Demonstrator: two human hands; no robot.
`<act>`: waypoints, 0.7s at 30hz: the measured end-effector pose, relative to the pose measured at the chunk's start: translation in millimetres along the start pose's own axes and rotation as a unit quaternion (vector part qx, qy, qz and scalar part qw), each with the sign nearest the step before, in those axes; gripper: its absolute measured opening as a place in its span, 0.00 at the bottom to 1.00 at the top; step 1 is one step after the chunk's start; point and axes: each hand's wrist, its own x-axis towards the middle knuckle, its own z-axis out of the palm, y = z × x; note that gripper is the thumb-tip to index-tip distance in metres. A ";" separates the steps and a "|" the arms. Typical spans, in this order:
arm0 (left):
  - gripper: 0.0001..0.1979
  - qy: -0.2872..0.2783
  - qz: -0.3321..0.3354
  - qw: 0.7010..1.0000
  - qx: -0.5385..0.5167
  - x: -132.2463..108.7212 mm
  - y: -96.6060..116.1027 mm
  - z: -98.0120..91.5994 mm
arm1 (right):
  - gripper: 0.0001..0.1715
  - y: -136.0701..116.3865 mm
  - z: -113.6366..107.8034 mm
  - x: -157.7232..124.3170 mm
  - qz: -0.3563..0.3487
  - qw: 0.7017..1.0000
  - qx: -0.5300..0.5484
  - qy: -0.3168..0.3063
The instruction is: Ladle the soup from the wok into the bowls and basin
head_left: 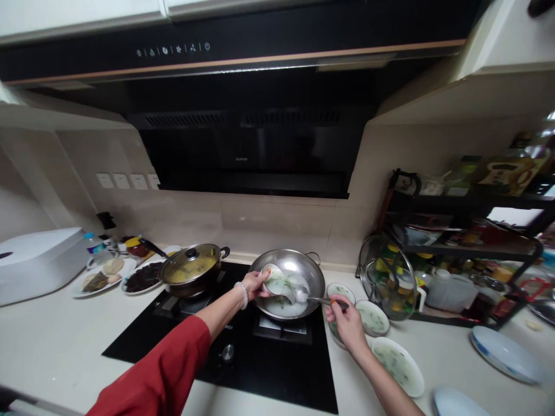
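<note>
My left hand [255, 284] grips the rim of a small bowl [277, 284], which is tilted over a steel wok [313, 268]. Pale soup with green leaves shows in both the bowl and the wok. In my right hand [344, 318] is the handle of a ladle [302, 294], its head low over the wok beside the bowl. To the right of the wok stand several filled bowls, among them a round bowl [373, 319] and a larger oval dish [398, 365]. Part of one bowl is hidden behind my right hand.
A lidded pan [191, 270] of yellowish food sits on the left burner of the black hob [173, 341]. Plates of food [104, 277] lie farther left. At right are a glass lid [385, 277], a black spice rack [468, 251] and blue-white plates [505, 353]. A range hood [251, 133] hangs above.
</note>
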 end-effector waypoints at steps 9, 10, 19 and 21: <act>0.26 0.001 0.197 0.974 0.113 8.3 12.9 0.0 | 0.14 -3.2 0.6 -6.0 -0.055 0.993 -0.099 -0.044; 0.28 -0.006 0.215 0.969 0.122 6.6 15.2 0.2 | 0.14 -3.6 1.2 -6.3 -0.062 0.992 -0.103 -0.049; 0.36 -0.105 0.492 0.707 0.497 -13.0 19.6 1.2 | 0.14 -3.3 -0.2 -11.7 -0.176 0.959 -0.184 -0.122; 0.37 -0.093 0.514 0.632 0.573 -14.4 18.5 -0.5 | 0.15 -0.5 -2.0 -12.2 -0.206 0.945 -0.214 -0.136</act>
